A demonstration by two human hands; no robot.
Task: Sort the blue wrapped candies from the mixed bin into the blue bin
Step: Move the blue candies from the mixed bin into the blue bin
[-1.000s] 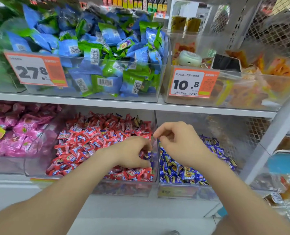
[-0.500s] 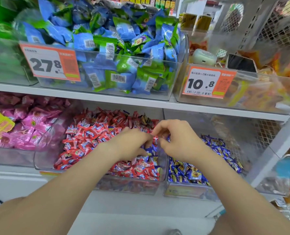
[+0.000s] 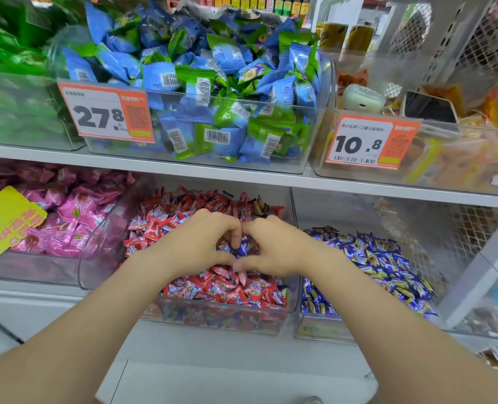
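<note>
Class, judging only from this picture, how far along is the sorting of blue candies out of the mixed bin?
Done: the clear blue-candy bin on the right already holds many. In hand: the left hand and right hand meet over a cluster of blue wrapped candies in the clear red-candy mixed bin. Left: moving that cluster across; whether others lie buried cannot be told.

We could not tell whether the left hand (image 3: 201,246) or right hand (image 3: 274,247) gripped the blue wrapped candies (image 3: 243,247) half-hidden between them, and the green packets (image 3: 12,91) at the upper left were blurred and cut by the frame edge.
</note>
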